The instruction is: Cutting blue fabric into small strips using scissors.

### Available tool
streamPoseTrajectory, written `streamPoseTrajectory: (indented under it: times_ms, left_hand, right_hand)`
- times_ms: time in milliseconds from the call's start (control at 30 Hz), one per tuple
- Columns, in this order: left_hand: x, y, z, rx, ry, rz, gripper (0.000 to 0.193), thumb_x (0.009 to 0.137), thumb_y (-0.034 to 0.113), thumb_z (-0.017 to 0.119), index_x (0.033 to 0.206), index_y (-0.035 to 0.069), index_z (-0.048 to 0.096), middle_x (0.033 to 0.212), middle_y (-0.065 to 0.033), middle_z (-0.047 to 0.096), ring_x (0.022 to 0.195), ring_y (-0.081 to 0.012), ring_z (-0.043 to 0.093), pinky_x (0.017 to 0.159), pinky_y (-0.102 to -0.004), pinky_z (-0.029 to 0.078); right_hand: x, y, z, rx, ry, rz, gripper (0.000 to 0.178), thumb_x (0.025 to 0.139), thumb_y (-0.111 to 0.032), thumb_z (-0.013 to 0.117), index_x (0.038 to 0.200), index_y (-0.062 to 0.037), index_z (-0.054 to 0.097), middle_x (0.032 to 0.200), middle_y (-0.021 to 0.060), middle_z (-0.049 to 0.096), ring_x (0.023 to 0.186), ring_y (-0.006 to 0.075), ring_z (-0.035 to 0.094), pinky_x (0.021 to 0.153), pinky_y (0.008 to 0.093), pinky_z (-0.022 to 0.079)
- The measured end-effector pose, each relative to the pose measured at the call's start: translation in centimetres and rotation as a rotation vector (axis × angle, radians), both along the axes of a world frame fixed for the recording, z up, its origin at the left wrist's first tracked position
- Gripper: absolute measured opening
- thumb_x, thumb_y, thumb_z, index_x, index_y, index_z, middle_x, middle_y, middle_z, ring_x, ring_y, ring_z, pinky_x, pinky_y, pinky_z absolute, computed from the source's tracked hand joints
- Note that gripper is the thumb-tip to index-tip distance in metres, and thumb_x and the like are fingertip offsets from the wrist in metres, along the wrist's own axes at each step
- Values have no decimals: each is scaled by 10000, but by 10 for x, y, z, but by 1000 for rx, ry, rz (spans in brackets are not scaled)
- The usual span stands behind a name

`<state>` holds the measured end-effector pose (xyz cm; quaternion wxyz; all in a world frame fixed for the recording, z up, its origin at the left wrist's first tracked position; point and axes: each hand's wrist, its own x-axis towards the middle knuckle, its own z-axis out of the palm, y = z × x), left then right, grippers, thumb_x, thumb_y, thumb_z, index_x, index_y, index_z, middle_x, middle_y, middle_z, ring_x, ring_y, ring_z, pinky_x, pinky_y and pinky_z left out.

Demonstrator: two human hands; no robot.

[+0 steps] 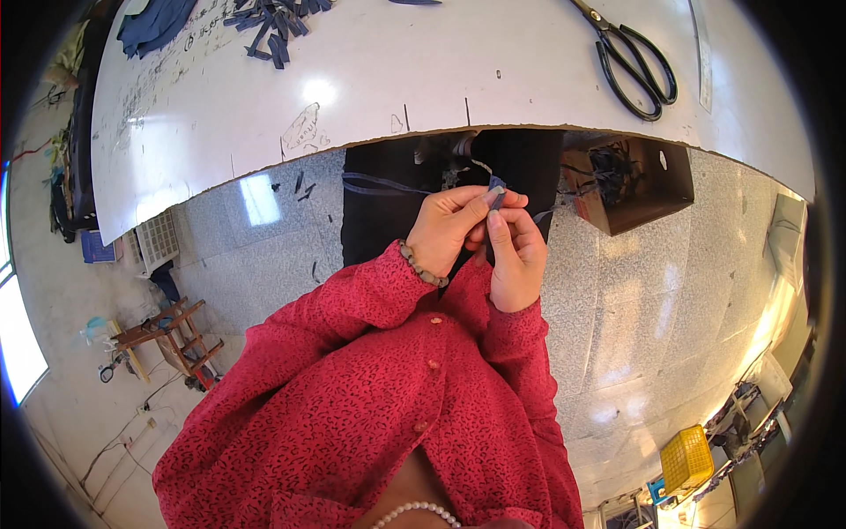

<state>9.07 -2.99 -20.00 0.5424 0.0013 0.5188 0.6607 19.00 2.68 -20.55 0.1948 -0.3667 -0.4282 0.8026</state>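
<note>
Item one: a small dark blue fabric strip (497, 189), which we find pinched between the fingertips of both hands, just below the near edge of the white table (370, 79). Its short visible end stands roughly upright, long axis pointing away from us toward the table edge. Most of it is covered by the fingers, so we cannot tell its full length. A thin dark strand (388, 184) runs leftward from the hands and another short one trails to the right; whether they belong to the same strip we cannot make out.

The left hand (449, 231) is curled, thumb and forefinger closed on the strip, a beaded bracelet (421, 266) at its wrist. The right hand (515, 256) presses in beside it, its fingers closed on the same piece; the two hands touch. Both sleeves are red with a fine dark print.

On the table, matt white and scribbled with pen marks: large black-handled scissors (630, 57) at the far right, a heap of dark blue fabric strips (275, 25) at the far left, partly cut off by the picture's top edge.

Under the table: a dark machine body, hard to read in shadow, and a brown box (648, 181) of dark scraps. The floor is polished speckled grey stone (670, 300). A yellow crate (686, 458) sits far right.
</note>
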Motion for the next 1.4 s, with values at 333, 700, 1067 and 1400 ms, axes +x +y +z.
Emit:
streamPoseTrajectory:
  times_ms: [333,700,1067,1400]
  left_hand:
    - [0,-8,-2,-13,33,-123,288,979,159,450,1081,-17,654,996,-41,673,597,-9,412,528,-173,366]
    - [5,-7,1,22,63,-74,271,957,182,525,1104,-10,646,926,-44,669,704,-60,569,585,-194,460]
    - [-47,-58,9,19,91,331,259,977,219,483,999,-4,613,1050,-179,653,1029,-260,627,924,-393,488]
    - [-146,-214,-38,-136,-17,636,166,952,196,530,1019,63,601,918,-34,665,910,-177,639,916,-391,509]
  right_hand:
    - [0,-3,2,-81,-39,-83,153,948,-160,543,930,-10,565,723,29,602,585,75,541,479,172,376]
    - [-2,-6,-1,-88,-51,-129,116,931,-117,566,917,-2,576,715,24,602,594,69,535,518,176,387]
    - [3,-8,-1,689,-189,388,95,863,-111,629,886,-39,572,672,85,611,611,194,629,551,273,463]
    - [10,-17,-23,844,-142,736,202,892,-228,567,873,-29,544,728,122,639,655,304,629,590,389,506]
